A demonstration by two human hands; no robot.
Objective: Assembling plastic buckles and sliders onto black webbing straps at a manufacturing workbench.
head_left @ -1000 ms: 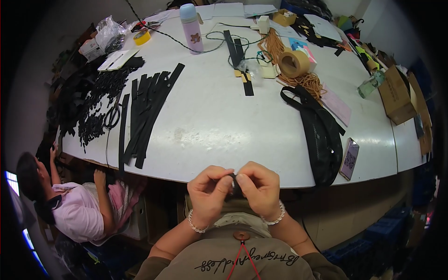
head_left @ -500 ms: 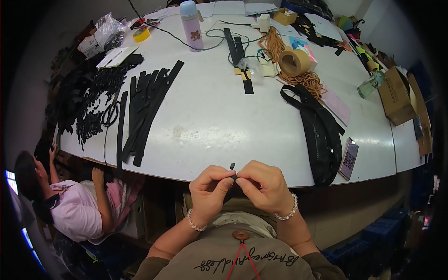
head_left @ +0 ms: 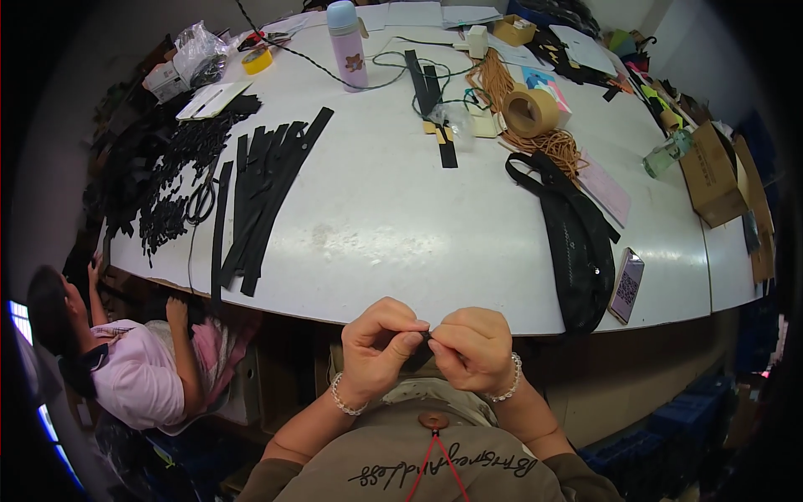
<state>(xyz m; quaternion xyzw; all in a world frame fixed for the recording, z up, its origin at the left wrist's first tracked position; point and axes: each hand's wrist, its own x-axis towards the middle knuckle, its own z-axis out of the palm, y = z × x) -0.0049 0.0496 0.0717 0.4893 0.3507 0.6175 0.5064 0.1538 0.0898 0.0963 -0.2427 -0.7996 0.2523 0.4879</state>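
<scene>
Just off the table's near edge, my left hand point(head_left: 381, 347) and my right hand point(head_left: 477, 347) meet fingertip to fingertip. Both are closed in a pinch on a small black piece point(head_left: 427, 335), mostly hidden by the fingers, so its exact kind does not show. Left of the hands, long flat black strips point(head_left: 272, 201) lie in a fanned bundle on the white table point(head_left: 368, 251). Beyond them is a heap of small black pieces point(head_left: 163, 222), with black-handled scissors point(head_left: 201, 201) beside it. On the right lies a black strapped bag with a zipper point(head_left: 577, 259).
A phone point(head_left: 627, 286) lies right of the bag. Farther back are a tape roll point(head_left: 532, 113), brown cord point(head_left: 552, 151), a lilac bottle point(head_left: 347, 54) and cables. An open carton point(head_left: 715, 176) stands at the right edge. Another person point(head_left: 138, 368) sits at the left.
The small black tab that stuck up above my fingertips no longer shows. My right hand has shifted slightly and curled further; both hands still pinch together.
</scene>
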